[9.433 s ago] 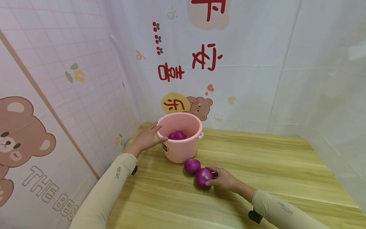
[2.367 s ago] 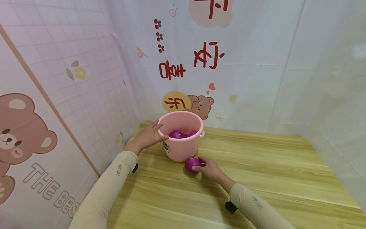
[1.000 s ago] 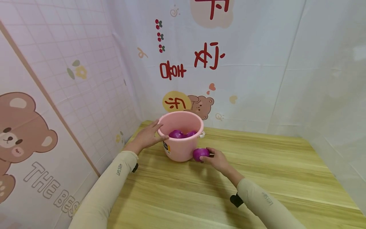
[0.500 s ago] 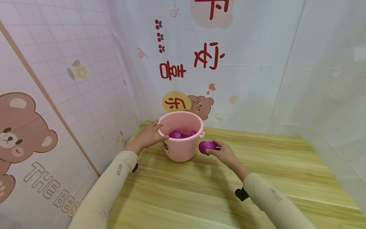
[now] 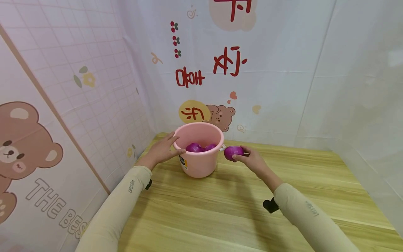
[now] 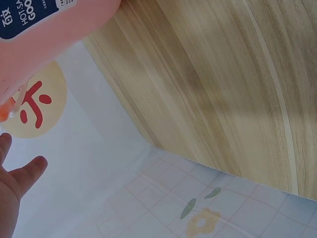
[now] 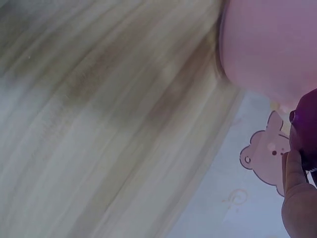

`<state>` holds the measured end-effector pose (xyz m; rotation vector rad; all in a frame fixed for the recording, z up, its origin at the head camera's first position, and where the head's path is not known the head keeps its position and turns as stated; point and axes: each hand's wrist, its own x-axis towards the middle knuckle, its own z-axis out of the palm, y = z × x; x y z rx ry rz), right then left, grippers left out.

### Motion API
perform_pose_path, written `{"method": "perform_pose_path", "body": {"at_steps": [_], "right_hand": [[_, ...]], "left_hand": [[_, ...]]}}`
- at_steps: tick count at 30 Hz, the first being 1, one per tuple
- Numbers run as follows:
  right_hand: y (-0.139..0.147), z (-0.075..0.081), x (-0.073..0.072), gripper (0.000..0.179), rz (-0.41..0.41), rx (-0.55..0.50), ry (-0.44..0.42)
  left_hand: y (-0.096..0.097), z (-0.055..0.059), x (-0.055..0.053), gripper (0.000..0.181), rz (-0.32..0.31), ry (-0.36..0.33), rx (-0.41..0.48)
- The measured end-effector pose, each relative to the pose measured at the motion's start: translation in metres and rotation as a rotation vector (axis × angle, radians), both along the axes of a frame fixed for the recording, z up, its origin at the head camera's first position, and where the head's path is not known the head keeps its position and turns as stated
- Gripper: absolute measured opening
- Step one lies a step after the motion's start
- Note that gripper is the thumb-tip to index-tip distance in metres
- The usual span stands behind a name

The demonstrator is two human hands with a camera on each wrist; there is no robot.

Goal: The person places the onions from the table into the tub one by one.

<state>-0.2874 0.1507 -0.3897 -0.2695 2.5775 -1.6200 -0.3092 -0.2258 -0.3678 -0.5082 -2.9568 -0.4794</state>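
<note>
My right hand (image 5: 254, 162) pinches a purple onion (image 5: 233, 153) between thumb and fingers. The onion is raised off the table, just right of the pink bucket (image 5: 199, 165), near its white handle joint (image 5: 222, 148). In the right wrist view, the thumb of the right hand (image 7: 299, 210) presses on the onion (image 7: 304, 126) at the right edge. My left hand (image 5: 161, 150) rests at the bucket's left rim with fingers and thumb spread. Inside the upright bucket lie purple onions (image 5: 194, 147), partly hidden by its front wall.
The wood-grain table (image 5: 189, 217) spreads in front and to the right of the bucket. A printed white curtain (image 5: 277, 87) hangs behind, and another patterned curtain (image 5: 94, 112) borders the left side. A pale sheet (image 5: 371, 140) hangs at the right.
Earlier two onions lay on the table; one left it, and the other was taken by my right hand and lifted up and rightward beside the bucket. The left hand and bucket stayed put.
</note>
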Motion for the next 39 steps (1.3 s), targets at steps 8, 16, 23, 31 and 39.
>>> {"method": "perform_pose_path", "body": {"at_steps": [8, 16, 23, 31, 39], "right_hand": [[0.002, 0.020, -0.005, 0.077, -0.005, -0.065, 0.051], [-0.002, 0.045, -0.008, 0.074, -0.024, -0.055, 0.097], [-0.013, 0.061, -0.015, 0.077, -0.033, -0.044, 0.115], [-0.038, 0.071, -0.023, 0.068, -0.027, -0.070, 0.106], [-0.060, 0.075, -0.030, 0.057, -0.016, -0.060, 0.144]], "left_hand": [[0.000, 0.001, 0.000, 0.097, -0.003, 0.001, -0.003], [0.001, 0.000, 0.000, 0.097, 0.002, -0.002, -0.002], [0.001, -0.001, -0.001, 0.096, 0.001, 0.005, -0.002], [0.002, 0.000, -0.001, 0.097, 0.023, -0.017, -0.006], [0.002, 0.001, -0.001, 0.096, 0.030, -0.020, -0.008]]}}
